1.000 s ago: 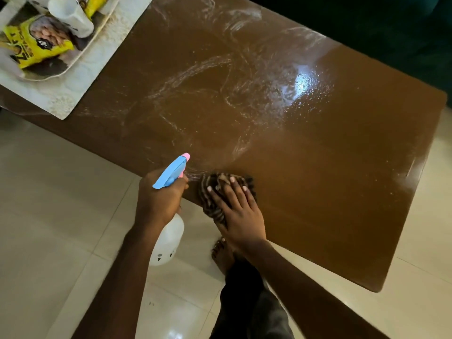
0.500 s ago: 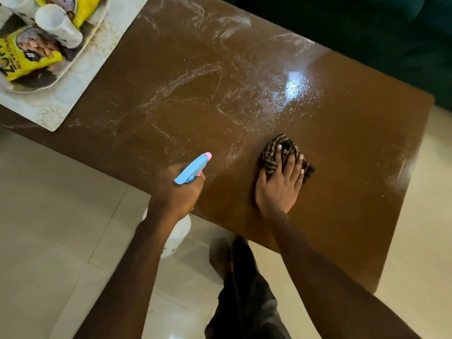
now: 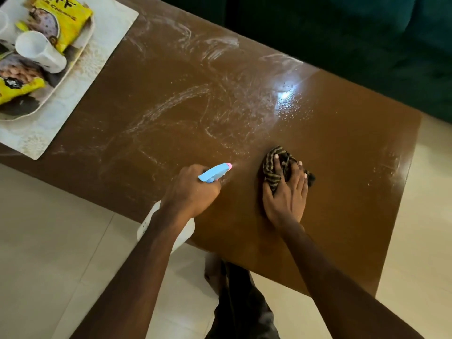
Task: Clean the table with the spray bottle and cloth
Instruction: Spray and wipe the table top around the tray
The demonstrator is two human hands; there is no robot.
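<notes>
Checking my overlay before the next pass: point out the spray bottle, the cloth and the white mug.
spray bottle (image 3: 214, 172): head view, blue trigger head.
striped cloth (image 3: 269, 168): head view, bunched left part.
white mug (image 3: 46, 58): head view, side wall.

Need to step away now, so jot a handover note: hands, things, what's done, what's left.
Left hand grips the white spray bottle with blue trigger head, nozzle pointing over the glossy brown table.
Right hand presses the brown striped cloth onto the table's near right part.
Done: spray is on; the patch around the cloth looks streak-free.
Left: white smear streaks and droplets across the middle and far edge need wiping.
</notes>
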